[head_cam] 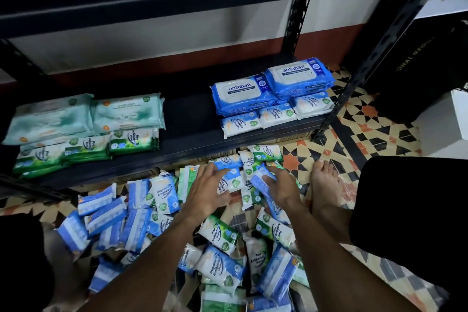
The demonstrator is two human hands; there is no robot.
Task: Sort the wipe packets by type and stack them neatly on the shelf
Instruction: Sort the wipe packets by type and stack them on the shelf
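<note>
Below, the black metal shelf (187, 134) holds glossy teal packs (126, 111) at left, blue antabax packs (243, 91) at right; over soft wipe packets (220, 233) heaped on the tiled floor (354, 119), the left hand (210, 192) rests spread fingers, the right hand (283, 190) grips a blue packet (260, 177)

Head cam, wide-angle, fwd & down, close over hands (243, 185), low shelf (192, 121) ahead.
</note>
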